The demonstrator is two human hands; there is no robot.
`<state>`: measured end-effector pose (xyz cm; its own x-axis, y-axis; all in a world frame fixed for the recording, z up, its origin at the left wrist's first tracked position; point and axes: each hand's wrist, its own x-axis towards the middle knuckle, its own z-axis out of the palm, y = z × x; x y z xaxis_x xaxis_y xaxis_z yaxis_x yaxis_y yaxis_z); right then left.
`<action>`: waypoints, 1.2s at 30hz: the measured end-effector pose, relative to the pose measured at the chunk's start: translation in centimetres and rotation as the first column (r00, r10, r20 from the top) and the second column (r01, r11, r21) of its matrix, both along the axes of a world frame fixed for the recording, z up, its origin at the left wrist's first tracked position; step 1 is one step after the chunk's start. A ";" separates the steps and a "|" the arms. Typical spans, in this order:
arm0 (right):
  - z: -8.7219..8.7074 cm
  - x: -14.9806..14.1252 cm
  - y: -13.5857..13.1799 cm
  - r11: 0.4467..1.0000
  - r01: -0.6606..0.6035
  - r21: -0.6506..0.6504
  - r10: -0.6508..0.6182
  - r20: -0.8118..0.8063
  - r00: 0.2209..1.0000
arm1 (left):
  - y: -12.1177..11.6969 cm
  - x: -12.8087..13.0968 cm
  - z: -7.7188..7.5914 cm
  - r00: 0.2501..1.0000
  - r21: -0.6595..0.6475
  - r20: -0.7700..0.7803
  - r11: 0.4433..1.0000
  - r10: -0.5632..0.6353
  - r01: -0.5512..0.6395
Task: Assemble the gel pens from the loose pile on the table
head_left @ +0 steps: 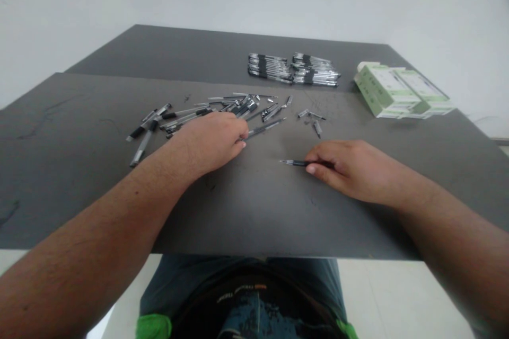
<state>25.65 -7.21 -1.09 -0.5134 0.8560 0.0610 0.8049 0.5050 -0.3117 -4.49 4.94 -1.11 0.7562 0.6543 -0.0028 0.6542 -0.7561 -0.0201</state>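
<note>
My right hand (342,167) is closed around a gel pen (294,162) above the near part of the table. Its black grip and bare tip stick out to the left, and the fingers hide the rest. My left hand (217,135) reaches to the right edge of a loose pile of pen parts, thumb and fingers pinched together. A slim clear refill (265,128) extends from beside those fingertips; whether they grip it or something else I cannot make out. Clear barrels with black grips (145,143) lie left of this hand, and small clear caps (272,111) lie beyond it.
Bundles of pens (270,68) lie in rows at the back, with a second group (315,70) beside them. Two green-and-white boxes (387,90) stand at the back right. Several small parts (317,128) lie beyond my right hand. The grey table (246,217) ends just before my lap.
</note>
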 end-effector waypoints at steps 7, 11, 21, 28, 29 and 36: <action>0.3 -0.1 0.0 1.000 -0.007 -0.003 0.007 0.008 1.000 | 0.2 0.0 -0.3 1.000 -0.020 0.000 1.000 -0.021 0.021; 0.4 -0.2 0.0 1.000 -0.011 -0.005 0.011 0.001 1.000 | 0.0 0.1 -0.1 0.999 -0.015 0.042 1.000 -0.020 0.021; 0.7 -0.3 -0.3 0.981 0.045 0.191 -0.031 -0.079 0.996 | -3.1 1.9 0.7 0.723 -0.395 0.642 0.918 0.256 0.026; 1.1 -0.4 -0.5 0.966 0.065 0.250 -0.042 -0.094 0.995 | -3.3 2.3 -0.7 0.632 -0.590 0.684 0.787 0.366 0.183; 1.0 -0.4 -0.5 0.966 0.066 0.250 -0.044 -0.094 0.995 | -3.3 2.3 -0.7 0.630 -0.587 0.687 0.788 0.363 0.185; 0.9 -0.7 -0.5 0.977 0.058 0.207 -0.036 -0.111 0.993 | -3.9 2.6 -0.7 0.638 -0.572 0.689 0.798 0.344 0.188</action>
<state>24.99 -7.68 -0.15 -0.4538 0.8412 0.2940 0.7971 0.5307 -0.2880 -1.86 1.09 -1.77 0.6076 0.7809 0.1452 0.2908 -0.3888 0.8742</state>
